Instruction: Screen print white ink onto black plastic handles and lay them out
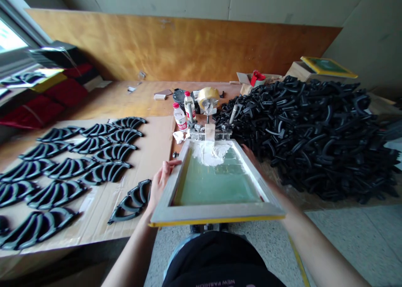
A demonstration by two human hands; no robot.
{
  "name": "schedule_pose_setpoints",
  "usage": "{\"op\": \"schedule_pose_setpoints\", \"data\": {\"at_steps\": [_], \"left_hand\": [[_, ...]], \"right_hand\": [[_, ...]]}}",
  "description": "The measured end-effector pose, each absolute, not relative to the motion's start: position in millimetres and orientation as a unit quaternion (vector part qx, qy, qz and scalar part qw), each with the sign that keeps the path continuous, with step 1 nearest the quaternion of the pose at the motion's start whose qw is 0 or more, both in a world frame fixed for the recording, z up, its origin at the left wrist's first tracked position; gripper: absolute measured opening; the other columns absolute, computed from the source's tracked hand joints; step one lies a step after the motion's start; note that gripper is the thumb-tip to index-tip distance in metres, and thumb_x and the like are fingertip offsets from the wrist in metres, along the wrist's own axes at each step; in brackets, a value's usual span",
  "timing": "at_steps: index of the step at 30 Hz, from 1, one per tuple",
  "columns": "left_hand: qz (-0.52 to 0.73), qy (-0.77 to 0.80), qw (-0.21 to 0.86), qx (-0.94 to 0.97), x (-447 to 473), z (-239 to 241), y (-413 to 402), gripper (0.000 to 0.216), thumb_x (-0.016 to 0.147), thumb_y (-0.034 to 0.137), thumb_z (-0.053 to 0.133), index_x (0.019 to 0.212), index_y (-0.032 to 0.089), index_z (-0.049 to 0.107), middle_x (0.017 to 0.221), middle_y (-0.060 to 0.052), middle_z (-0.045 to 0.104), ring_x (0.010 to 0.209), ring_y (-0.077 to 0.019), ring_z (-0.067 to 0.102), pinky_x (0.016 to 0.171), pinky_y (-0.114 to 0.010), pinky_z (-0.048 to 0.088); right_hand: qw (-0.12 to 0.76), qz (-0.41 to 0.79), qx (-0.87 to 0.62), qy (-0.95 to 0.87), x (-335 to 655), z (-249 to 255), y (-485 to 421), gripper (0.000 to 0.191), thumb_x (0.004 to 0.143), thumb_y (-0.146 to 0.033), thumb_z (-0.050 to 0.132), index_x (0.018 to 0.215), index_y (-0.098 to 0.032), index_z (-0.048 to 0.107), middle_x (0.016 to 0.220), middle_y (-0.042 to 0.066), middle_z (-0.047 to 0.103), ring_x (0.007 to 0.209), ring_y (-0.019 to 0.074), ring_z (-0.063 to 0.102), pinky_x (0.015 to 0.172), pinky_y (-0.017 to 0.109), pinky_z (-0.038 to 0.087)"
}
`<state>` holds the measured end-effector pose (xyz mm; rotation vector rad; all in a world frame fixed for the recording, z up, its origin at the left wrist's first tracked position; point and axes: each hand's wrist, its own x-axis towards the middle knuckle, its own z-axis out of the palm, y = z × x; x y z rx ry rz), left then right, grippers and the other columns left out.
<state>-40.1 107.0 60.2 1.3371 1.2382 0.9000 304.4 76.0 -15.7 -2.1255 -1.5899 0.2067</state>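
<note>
A silk-screen printing frame (220, 211) with a green mesh stands in front of me, tilted, its near edge toward my body. White paste (210, 154) is spread over the far end of the mesh. My left hand (159, 179) is at the frame's left side, fingers bent, their tips running to or under the edge. What they hold, if anything, is hidden. On the right side my right hand (250, 155) is mostly covered by the frame, so its fingers do not show clearly. A metal clamp (211, 132) holds the frame's far end.
Black curved, ribbed parts (64, 193) lie in rows on cardboard (103, 209) at left. A large heap of black parts (307, 136) fills the right. Two red-capped bottles (180, 117) and a tape roll (207, 98) stand behind the clamp. A wooden board (176, 48) backs the table.
</note>
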Motion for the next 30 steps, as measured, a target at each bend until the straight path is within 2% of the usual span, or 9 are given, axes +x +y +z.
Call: {"op": "schedule_pose_setpoints", "data": {"at_steps": [3, 5, 7, 9, 13, 17, 22, 26, 30], "left_hand": [[0.297, 0.535, 0.553, 0.566, -50, 31, 92, 0.062, 0.083, 0.065, 0.051, 0.117, 0.017, 0.068, 0.082, -0.004, 0.068, 0.073, -0.0180, 0.060, 0.064, -0.026, 0.046], [0.272, 0.546, 0.561, 0.560, -51, 9, 89, 0.069, 0.079, 0.062, 0.059, 0.133, 0.018, 0.057, 0.077, -0.002, 0.068, 0.069, -0.0178, 0.061, 0.062, -0.026, 0.046], [0.258, 0.564, 0.550, 0.559, -50, -11, 89, 0.076, 0.077, 0.058, 0.063, 0.141, 0.020, 0.049, 0.073, 0.000, 0.067, 0.063, -0.0162, 0.059, 0.059, -0.026, 0.046], [0.247, 0.581, 0.531, 0.566, -48, -25, 91, 0.074, 0.077, 0.055, 0.063, 0.141, 0.021, 0.050, 0.072, 0.001, 0.067, 0.061, -0.0155, 0.059, 0.060, -0.026, 0.046], [0.241, 0.590, 0.519, 0.570, -49, -39, 93, 0.068, 0.078, 0.054, 0.060, 0.137, 0.021, 0.054, 0.077, -0.001, 0.069, 0.069, -0.0190, 0.064, 0.064, -0.028, 0.049], [0.250, 0.593, 0.522, 0.560, -50, -43, 92, 0.066, 0.078, 0.055, 0.061, 0.134, 0.020, 0.057, 0.081, -0.003, 0.071, 0.077, -0.0218, 0.066, 0.068, -0.031, 0.051], [0.252, 0.580, 0.534, 0.562, -52, -47, 92, 0.068, 0.079, 0.056, 0.060, 0.136, 0.021, 0.055, 0.084, -0.004, 0.071, 0.080, -0.0223, 0.066, 0.071, -0.031, 0.051], [0.252, 0.568, 0.546, 0.562, -53, -50, 92, 0.070, 0.081, 0.058, 0.057, 0.140, 0.021, 0.049, 0.084, -0.003, 0.069, 0.077, -0.0203, 0.065, 0.067, -0.029, 0.049], [0.256, 0.564, 0.552, 0.559, -52, -47, 92, 0.072, 0.080, 0.058, 0.058, 0.140, 0.020, 0.049, 0.076, -0.002, 0.068, 0.067, -0.0184, 0.063, 0.059, -0.027, 0.047]], "right_hand": [[0.258, 0.008, -0.797, -0.546, 323, 1, 85, 0.030, 0.090, -0.014, 0.053, 0.116, -0.008, 0.066, 0.114, 0.015, 0.068, 0.108, 0.0232, 0.061, 0.096, 0.036, 0.046], [0.287, -0.045, -0.758, -0.584, 308, 14, 100, 0.046, 0.087, -0.020, 0.062, 0.132, -0.010, 0.056, 0.136, 0.018, 0.055, 0.125, 0.0281, 0.049, 0.106, 0.043, 0.039], [0.290, -0.064, -0.695, -0.655, 280, 24, 121, 0.061, 0.082, -0.025, 0.070, 0.138, -0.014, 0.048, 0.144, 0.017, 0.045, 0.131, 0.0300, 0.041, 0.109, 0.046, 0.036], [0.245, -0.044, -0.658, -0.711, 250, 28, 142, 0.053, 0.081, -0.025, 0.071, 0.130, -0.016, 0.053, 0.133, 0.016, 0.052, 0.123, 0.0293, 0.046, 0.104, 0.044, 0.039], [0.112, 0.021, -0.651, -0.751, 217, 21, 157, 0.013, 0.087, -0.020, 0.064, 0.099, -0.015, 0.062, 0.096, 0.010, 0.065, 0.095, 0.0236, 0.057, 0.085, 0.033, 0.045], [0.095, 0.047, -0.575, -0.811, 223, 17, 121, 0.003, 0.086, -0.016, 0.060, 0.089, -0.016, 0.062, 0.090, 0.008, 0.066, 0.090, 0.0214, 0.057, 0.078, 0.030, 0.042], [0.083, 0.110, -0.451, -0.882, 236, 30, 94, 0.011, 0.082, -0.011, 0.062, 0.075, -0.020, 0.061, 0.079, 0.003, 0.064, 0.080, 0.0184, 0.056, 0.069, 0.028, 0.039], [0.129, 0.058, -0.513, -0.846, 228, 20, 96, 0.010, 0.087, -0.013, 0.057, 0.081, -0.019, 0.063, 0.084, 0.004, 0.064, 0.084, 0.0194, 0.055, 0.071, 0.029, 0.039], [0.133, 0.037, -0.483, -0.864, 222, 5, 77, 0.015, 0.088, -0.008, 0.052, 0.088, -0.017, 0.065, 0.089, 0.008, 0.064, 0.092, 0.0213, 0.054, 0.077, 0.031, 0.041]]}}
